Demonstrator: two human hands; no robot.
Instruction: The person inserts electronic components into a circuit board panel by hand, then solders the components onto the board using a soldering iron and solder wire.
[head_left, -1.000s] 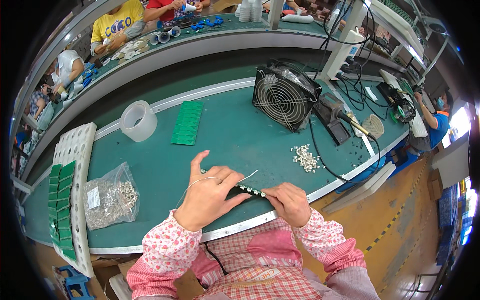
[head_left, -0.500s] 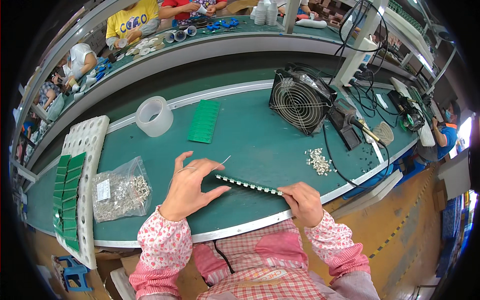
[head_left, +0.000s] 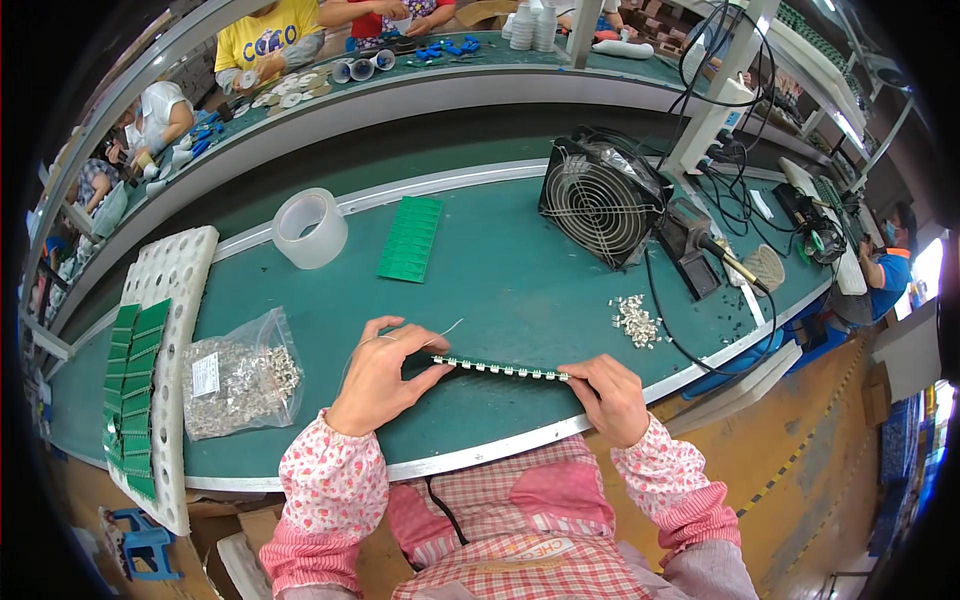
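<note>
A narrow green circuit board (head_left: 502,369) with a row of small white connectors along its edge is held up edge-on, level above the bench. My left hand (head_left: 383,378) pinches its left end between thumb and fingers. At the other end, my right hand (head_left: 613,400) grips the board between thumb and fingertips. A thin silvery wire (head_left: 453,327) runs through the fingers of my left hand, its tip sticking out past them. Beyond my hands, a flat green board panel (head_left: 410,240) lies on the bench. A small pile of white connectors (head_left: 636,321) lies to the right.
At left, a clear bag of connectors (head_left: 243,375) lies beside a white foam tray (head_left: 172,270) carrying green boards (head_left: 138,385). A tape roll (head_left: 310,229) stands behind. Back right are a black fan (head_left: 600,205), a soldering iron (head_left: 735,262) and its cable. Co-workers sit across the bench.
My left hand has closed from an open spread onto the board's left end. The board has dropped slightly at its right end's side of the tilt and now lies more level.
</note>
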